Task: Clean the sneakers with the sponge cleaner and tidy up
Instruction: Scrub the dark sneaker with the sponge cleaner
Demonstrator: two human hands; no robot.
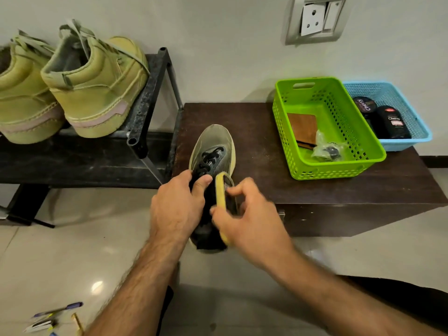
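**Operator:** Status, head view, task items first.

**Inspector:** Grey-green mesh sneaker with black laces and a pale yellow sole (pixel 213 151) lies toe away from the person on the near left part of the dark brown wooden bench (pixel 254 132); its heel overhangs the bench's front edge. Left hand (pixel 177 204) grips the sneaker at the lacing and collar, fingers curled over the upper, thumb on top. Right hand (pixel 244 219) pinches the yellow-edged sponge cleaner (pixel 221 192) between thumb and curled fingers. The cleaner stands on edge against the sneaker's right side, near the collar.

**Operator:** Surrounding items?

**Inspector:** Lime green perforated plastic basket (pixel 344 132) sits on the bench's right part. It contains a brown flat wallet-like item (pixel 303 124) and a crumpled clear plastic bag (pixel 326 149); bag contents cannot be identified. Light blue mesh plastic basket (pixel 400 98) stands just behind and to the right, touching the green one, and holds a black round tin (pixel 363 106) and a black bottle (pixel 392 123). Pair of olive-yellow high-top shoes (pixel 72 86) rests on the black metal rack (pixel 150 93) to the left, heels toward the camera. Grey wall socket plate (pixel 315 18) is mounted above the bench. Several pens (pixel 55 311) lie on the glossy tiled floor (pixel 72 251) at lower left.
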